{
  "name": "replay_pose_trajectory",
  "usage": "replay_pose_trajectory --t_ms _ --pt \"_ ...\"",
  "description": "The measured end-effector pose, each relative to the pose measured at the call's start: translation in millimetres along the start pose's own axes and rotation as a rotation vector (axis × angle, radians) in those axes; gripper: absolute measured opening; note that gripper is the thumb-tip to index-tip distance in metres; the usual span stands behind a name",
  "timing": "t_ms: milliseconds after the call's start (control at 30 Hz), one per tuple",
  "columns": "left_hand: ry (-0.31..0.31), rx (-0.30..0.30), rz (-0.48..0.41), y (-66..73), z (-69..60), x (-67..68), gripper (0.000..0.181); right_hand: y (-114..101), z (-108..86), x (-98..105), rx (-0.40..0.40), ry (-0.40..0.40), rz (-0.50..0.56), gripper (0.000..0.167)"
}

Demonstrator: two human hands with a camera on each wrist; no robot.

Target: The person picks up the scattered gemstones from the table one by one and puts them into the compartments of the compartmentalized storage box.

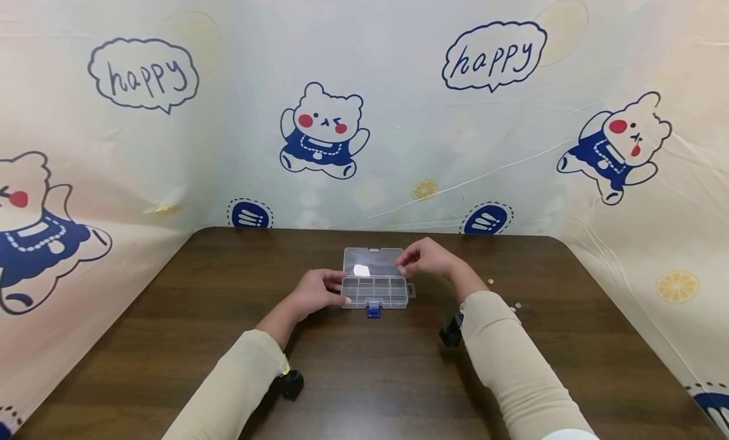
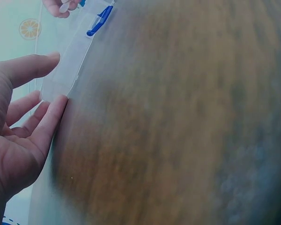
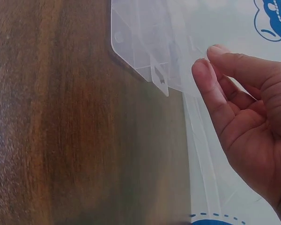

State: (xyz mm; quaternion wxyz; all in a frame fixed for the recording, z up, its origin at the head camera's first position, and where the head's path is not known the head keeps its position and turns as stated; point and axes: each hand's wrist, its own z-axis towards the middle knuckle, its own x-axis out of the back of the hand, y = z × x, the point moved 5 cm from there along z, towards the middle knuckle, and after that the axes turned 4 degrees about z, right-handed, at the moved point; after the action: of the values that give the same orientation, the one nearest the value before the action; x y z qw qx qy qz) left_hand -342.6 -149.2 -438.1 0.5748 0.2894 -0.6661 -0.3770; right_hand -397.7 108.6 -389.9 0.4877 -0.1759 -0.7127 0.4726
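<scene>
A clear plastic compartment box [image 1: 374, 294] lies on the table with its lid [image 1: 371, 263] raised at the back and its blue latch [image 1: 373, 310] facing the person. My left hand [image 1: 316, 293] holds the box's left end, thumb by the front corner and fingers farther back. In the left wrist view those fingers [image 2: 51, 123] span the box end. My right hand [image 1: 431, 257] pinches the lid's right edge. Seen from the right wrist, thumb and forefinger meet beside the see-through plastic, whose exact edge between them is hard to make out. The compartments show no contents.
Several small pale pieces, one of them tan [image 1: 490, 281], lie on the brown wooden table [image 1: 353, 377] near the right forearm. A hanging tab [image 1: 411, 290] sticks out from the box's right end. Behind the table is a printed cloth [image 1: 398, 142]. Each wrist carries a black camera.
</scene>
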Motion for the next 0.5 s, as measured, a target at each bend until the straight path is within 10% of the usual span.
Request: replay_pose_trajectory --t_ms 500 --pt "-0.004 0.006 -0.016 -1.1 1.9 0.4 0.058 13.3 1.8 -4.2 -0.045 0.013 0.05 0.018"
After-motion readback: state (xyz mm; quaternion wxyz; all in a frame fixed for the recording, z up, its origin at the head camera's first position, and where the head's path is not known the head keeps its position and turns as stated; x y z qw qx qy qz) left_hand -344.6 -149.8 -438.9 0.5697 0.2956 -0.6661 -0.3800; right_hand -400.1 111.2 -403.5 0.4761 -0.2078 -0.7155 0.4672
